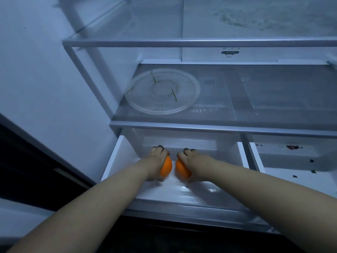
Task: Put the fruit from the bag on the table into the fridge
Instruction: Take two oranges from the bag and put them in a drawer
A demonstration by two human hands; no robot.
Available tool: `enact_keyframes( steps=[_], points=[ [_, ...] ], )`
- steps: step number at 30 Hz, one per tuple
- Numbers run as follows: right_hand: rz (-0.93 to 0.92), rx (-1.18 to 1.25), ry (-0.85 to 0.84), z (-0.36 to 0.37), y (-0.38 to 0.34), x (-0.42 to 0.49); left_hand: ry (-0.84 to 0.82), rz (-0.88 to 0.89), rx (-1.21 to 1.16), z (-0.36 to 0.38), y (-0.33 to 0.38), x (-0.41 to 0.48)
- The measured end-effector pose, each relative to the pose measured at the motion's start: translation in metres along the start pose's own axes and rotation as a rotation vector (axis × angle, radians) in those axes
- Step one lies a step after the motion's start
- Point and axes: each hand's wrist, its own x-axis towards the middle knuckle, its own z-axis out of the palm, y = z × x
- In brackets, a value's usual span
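Inside the open left fridge drawer (116, 161), the left hand (156, 161) grips one orange (166, 168) and the right hand (195, 161) grips another orange (181, 169), side by side.

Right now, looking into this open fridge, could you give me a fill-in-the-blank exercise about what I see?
The left hand and the right hand together grip ____ round orange fruits.
Both hands are inside the pulled-out white plastic drawer on the fridge's ____ side.
The clear round plastic plate lies on the glass shelf directly ____ that drawer.
Missing words: two; left; above.
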Motion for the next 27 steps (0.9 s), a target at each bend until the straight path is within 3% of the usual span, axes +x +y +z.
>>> enact_keyframes(
  steps=[13, 27],
  points=[
    [-0.019, -0.007, -0.019, 0.0035, -0.0034, 0.003, 0.018, 0.008, 0.077, 0.0058, 0.0026, 0.0019],
    [-0.001, -0.029, -0.027, 0.0017, -0.0019, 0.0013, -0.011, -0.063, -0.032, 0.0019, 0.0018, 0.0013]
  ],
)
